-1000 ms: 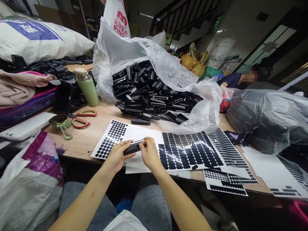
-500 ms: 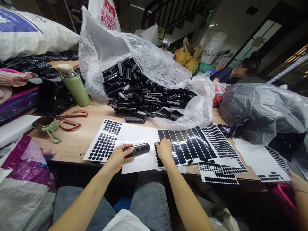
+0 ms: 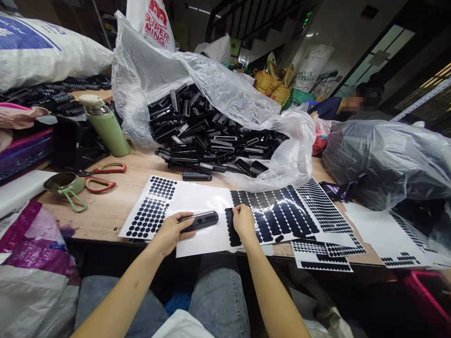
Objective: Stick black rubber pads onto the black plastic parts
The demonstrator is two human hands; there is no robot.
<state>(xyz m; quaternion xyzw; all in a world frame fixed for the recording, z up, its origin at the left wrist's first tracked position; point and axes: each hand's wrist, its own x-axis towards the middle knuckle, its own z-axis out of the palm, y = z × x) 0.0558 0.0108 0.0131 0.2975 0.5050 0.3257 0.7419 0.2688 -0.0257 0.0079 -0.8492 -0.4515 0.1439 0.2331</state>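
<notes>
My left hand (image 3: 172, 232) is closed around one end of a long black plastic piece (image 3: 202, 219) with rounded ends, holding it over the bare white part of a sticker sheet (image 3: 202, 241). To its right, my right hand (image 3: 244, 223) pinches at the upper end of the leftmost column of black stickers (image 3: 230, 230) on that sheet. The small bit between those fingers is mostly hidden. More columns of black stickers (image 3: 278, 211) continue to the right. A sheet of round black dots (image 3: 151, 209) lies partly under the white one, at its left.
Behind the sheets, a clear plastic bag (image 3: 225, 98) spills many black pieces (image 3: 211, 136). At left are a green flask (image 3: 107, 126), red-handled scissors (image 3: 100, 184) and a metal cup (image 3: 65, 183). More sticker sheets (image 3: 324, 206) lie right, near a grey bag (image 3: 387, 159). A person (image 3: 329, 109) sits beyond.
The black piece in my left hand has rolled so more of its top face shows. My right fingers have drawn together at the sticker column. Another person's arm at the right edge has left view.
</notes>
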